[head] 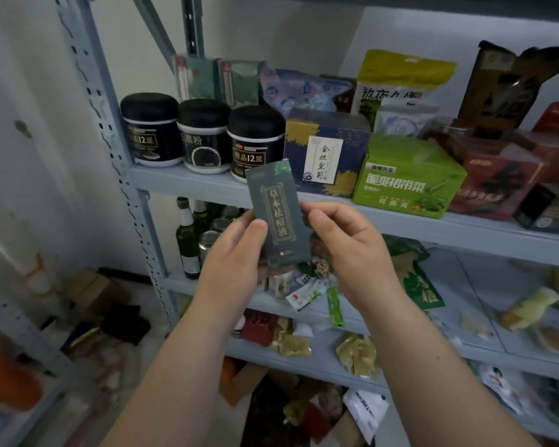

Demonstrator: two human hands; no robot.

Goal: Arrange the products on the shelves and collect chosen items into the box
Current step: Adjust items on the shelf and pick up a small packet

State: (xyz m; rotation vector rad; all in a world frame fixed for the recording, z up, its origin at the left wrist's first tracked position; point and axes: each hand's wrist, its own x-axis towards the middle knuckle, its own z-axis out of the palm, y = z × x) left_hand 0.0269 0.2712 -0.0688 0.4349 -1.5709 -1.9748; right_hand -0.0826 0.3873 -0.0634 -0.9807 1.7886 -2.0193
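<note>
Left hand point(236, 253): I see it gripping the lower left of the slim dark green box point(276, 214), thumb laid on the front face, fingers curled behind.
Right hand point(346, 243): it pinches the box's right edge, thumb tip on the front, fingers wrapped behind.
Held box: upright, leaning slightly left, with its gold lettering facing me. It is in the air between my two hands, in front of the shelf edge.
Just above the hands: a grey metal shelf point(188, 185).
Up and left: three black jars point(204, 137) stand side by side on that shelf.
Directly behind the box top: a navy carton point(323, 150) with yellow flowers.
Up and right: a bright green carton point(407, 179), then a red box point(494, 179) beside it.
Behind the left hand: green bottles point(188, 233) on the lower shelf.
Under the right hand: loose sachets point(304, 295) are scattered on the lower shelf.
</note>
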